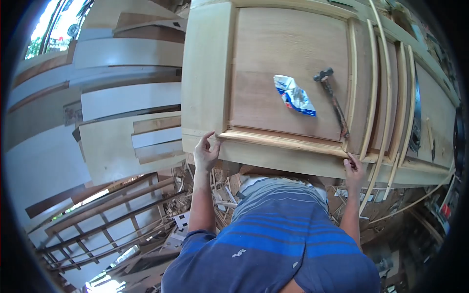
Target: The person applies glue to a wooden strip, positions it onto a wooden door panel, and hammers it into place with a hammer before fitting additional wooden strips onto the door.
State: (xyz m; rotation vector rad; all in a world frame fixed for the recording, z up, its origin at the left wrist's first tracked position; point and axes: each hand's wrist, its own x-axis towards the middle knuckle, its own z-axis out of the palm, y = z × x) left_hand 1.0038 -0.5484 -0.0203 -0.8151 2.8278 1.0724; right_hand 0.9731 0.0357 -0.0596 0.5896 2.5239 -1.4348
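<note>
A wooden door (207, 63) with a recessed plywood panel (288, 39) lies flat in front of me. Along the near edge of the panel runs a thin moulding strip (283, 139). My left hand (206, 152) pinches the strip's left end at the corner, thumb and forefinger closed. At its right end, the fingers of my right hand (354, 170) are closed on it too. A hammer (334, 102) with a dark head and worn handle lies on the right of the panel. Left of it is a crumpled white and blue plastic packet (294, 96).
Long thin wooden strips (386, 73) lie across the door's right part. A handsaw (416, 117) rests farther right. Boards (129, 100) are stacked on the left, with a slatted frame (97, 234) below them. Wood scraps (224, 200) litter the floor.
</note>
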